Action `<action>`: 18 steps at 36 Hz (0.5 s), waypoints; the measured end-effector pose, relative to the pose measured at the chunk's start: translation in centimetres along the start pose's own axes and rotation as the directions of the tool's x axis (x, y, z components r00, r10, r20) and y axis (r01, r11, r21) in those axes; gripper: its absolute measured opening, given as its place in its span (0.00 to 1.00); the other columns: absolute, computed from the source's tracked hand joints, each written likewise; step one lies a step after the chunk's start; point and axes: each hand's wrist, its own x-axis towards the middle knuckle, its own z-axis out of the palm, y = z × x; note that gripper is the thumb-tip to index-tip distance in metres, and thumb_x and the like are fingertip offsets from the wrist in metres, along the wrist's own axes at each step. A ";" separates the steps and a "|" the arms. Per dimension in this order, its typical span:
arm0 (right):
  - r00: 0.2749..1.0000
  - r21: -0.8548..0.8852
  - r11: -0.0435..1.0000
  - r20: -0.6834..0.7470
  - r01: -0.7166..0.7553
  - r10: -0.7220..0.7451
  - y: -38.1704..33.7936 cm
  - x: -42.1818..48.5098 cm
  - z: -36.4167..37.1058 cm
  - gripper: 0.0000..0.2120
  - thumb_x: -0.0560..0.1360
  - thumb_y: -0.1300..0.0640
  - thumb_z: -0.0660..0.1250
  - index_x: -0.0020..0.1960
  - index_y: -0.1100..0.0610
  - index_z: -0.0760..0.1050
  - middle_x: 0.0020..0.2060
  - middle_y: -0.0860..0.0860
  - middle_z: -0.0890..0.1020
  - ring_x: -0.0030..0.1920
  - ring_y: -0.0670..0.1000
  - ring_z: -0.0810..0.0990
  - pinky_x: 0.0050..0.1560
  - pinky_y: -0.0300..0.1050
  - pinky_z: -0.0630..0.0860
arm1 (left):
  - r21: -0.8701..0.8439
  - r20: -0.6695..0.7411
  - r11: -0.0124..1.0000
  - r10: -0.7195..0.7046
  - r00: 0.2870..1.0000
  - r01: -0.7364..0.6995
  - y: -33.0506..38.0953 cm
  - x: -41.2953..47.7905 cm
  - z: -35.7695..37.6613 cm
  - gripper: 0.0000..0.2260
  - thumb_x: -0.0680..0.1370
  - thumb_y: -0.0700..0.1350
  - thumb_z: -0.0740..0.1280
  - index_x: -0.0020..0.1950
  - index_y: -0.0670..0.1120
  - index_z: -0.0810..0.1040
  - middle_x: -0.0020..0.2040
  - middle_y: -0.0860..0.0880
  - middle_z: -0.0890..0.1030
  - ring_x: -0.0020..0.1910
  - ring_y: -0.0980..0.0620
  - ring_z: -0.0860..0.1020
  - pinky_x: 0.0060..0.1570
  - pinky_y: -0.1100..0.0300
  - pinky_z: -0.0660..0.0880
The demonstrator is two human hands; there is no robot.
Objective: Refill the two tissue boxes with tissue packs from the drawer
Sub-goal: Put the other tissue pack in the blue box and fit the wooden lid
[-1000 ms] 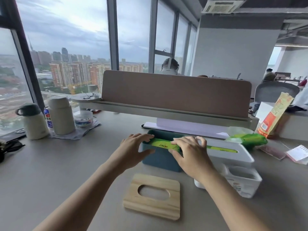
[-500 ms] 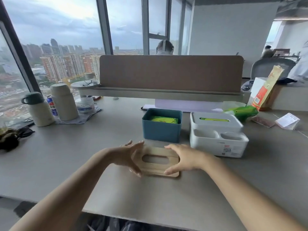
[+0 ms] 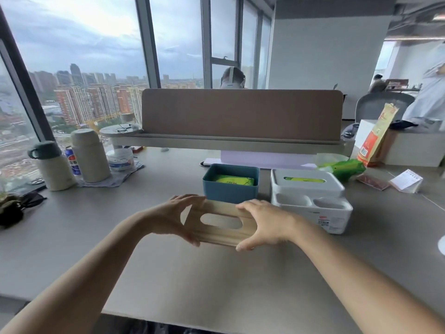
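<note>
Both hands grip one wooden lid (image 3: 222, 222) with an oval slot, held clear of the table (image 3: 168, 273) above its middle. The left hand (image 3: 172, 216) clasps the lid's left end, thumb on the near edge and fingers over the far edge. The right hand (image 3: 262, 224) clasps the right end in the same manner.

Just beyond the lid, toward the far edge of the table, stands a blue box (image 3: 230, 189), open at the top, with a green tissue pack (image 3: 232, 181) lying inside it. Just beside it on the right stands a white box (image 3: 310, 201); its lid is on, green shows through the top slot, and two empty compartments face the near side. The two boxes stand close together but apart.

Behind the white box, near the far right of the table, lies another green pack (image 3: 344, 166); beside that pack stands an upright orange bag (image 3: 376, 138).

At the far left corner stand two beige flasks (image 3: 90, 155), a blue can (image 3: 72, 160) between them, and a round tub (image 3: 120, 159), the tub and one flask on a cloth.

A brown partition (image 3: 240, 114) runs along the far edge.
</note>
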 end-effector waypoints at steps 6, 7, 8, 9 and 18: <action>0.996 -0.032 0.999 -0.093 0.015 -0.018 0.0 0.5 -3.2 0.53 0.61 0.34 0.75 0.77 0.49 0.53 0.75 0.46 0.61 0.73 0.48 0.58 0.73 0.46 0.60 | -0.033 -0.041 0.998 0.054 0.998 -0.055 0.7 1.4 -2.9 0.51 0.50 0.72 0.74 0.68 0.74 0.53 0.71 0.64 0.60 0.70 0.58 0.58 0.71 0.54 0.61; 0.995 -0.040 0.999 -0.100 0.011 -0.015 0.2 0.7 -3.7 0.53 0.61 0.34 0.74 0.77 0.49 0.53 0.75 0.46 0.61 0.73 0.48 0.58 0.73 0.46 0.60 | -0.032 -0.048 0.998 0.061 0.997 -0.062 0.9 1.8 -3.3 0.51 0.49 0.73 0.74 0.68 0.73 0.53 0.72 0.63 0.60 0.70 0.58 0.58 0.72 0.54 0.61; 0.995 -0.050 0.999 -0.104 0.006 -0.011 0.3 0.9 -4.2 0.53 0.61 0.34 0.74 0.77 0.49 0.52 0.75 0.46 0.61 0.73 0.48 0.59 0.72 0.46 0.61 | -0.034 -0.056 0.997 0.063 0.996 -0.065 1.0 2.2 -3.6 0.52 0.49 0.73 0.74 0.69 0.72 0.53 0.72 0.63 0.61 0.71 0.58 0.59 0.72 0.54 0.61; 0.994 -0.061 0.998 -0.107 -0.001 -0.005 0.5 1.2 -4.7 0.53 0.61 0.33 0.74 0.77 0.49 0.52 0.75 0.45 0.61 0.73 0.48 0.59 0.72 0.46 0.61 | -0.038 -0.064 0.997 0.064 0.996 -0.066 1.1 2.8 -3.9 0.53 0.49 0.73 0.74 0.70 0.71 0.54 0.73 0.62 0.61 0.71 0.57 0.59 0.72 0.54 0.62; 0.993 -0.066 0.996 -0.107 -0.066 0.058 2.9 5.0 -7.4 0.55 0.59 0.33 0.74 0.77 0.49 0.51 0.76 0.45 0.59 0.75 0.47 0.57 0.74 0.47 0.59 | -0.010 -0.108 0.998 0.068 0.992 -0.069 1.3 8.3 -6.3 0.53 0.60 0.56 0.81 0.76 0.63 0.53 0.75 0.58 0.60 0.74 0.55 0.58 0.72 0.54 0.60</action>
